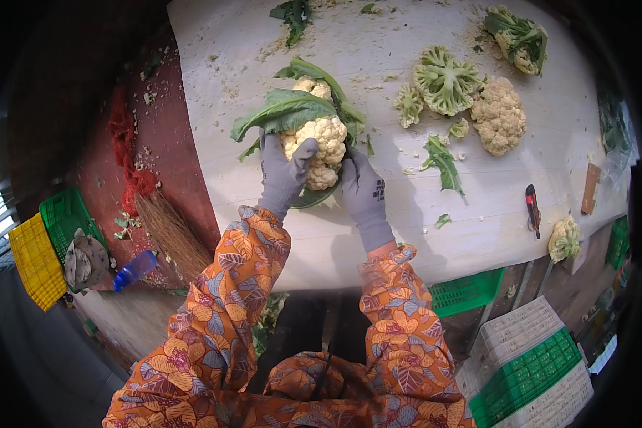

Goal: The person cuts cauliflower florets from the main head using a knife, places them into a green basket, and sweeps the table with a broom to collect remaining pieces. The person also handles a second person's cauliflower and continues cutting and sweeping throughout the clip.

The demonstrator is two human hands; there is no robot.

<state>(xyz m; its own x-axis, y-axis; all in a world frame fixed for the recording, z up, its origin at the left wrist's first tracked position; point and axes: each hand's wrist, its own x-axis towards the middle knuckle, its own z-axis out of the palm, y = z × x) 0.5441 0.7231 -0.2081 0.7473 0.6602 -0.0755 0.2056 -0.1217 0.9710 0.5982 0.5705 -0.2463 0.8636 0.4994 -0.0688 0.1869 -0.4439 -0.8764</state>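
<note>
A cauliflower head (325,136) with green leaves lies on the pale table cover, between my two gloved hands. My left hand (286,168), in a grey glove, grips its left side, thumb across the curds and the fingers hidden under a leaf. At its lower right, my right hand (362,182) holds the edge with bent fingers, partly beneath the head. A large leaf (299,109) lies over the curds. To the right are a cut cauliflower piece showing its stem side (446,80), a broad cauliflower piece (498,116) and a loose leaf (443,163).
A red and black utility knife (533,209) lies at the right, near a small cauliflower piece (564,239) at the table's edge. Another leafy cauliflower (519,40) is at the upper right. On the left are a straw broom (174,232), a blue bottle (135,270) and crates (36,262).
</note>
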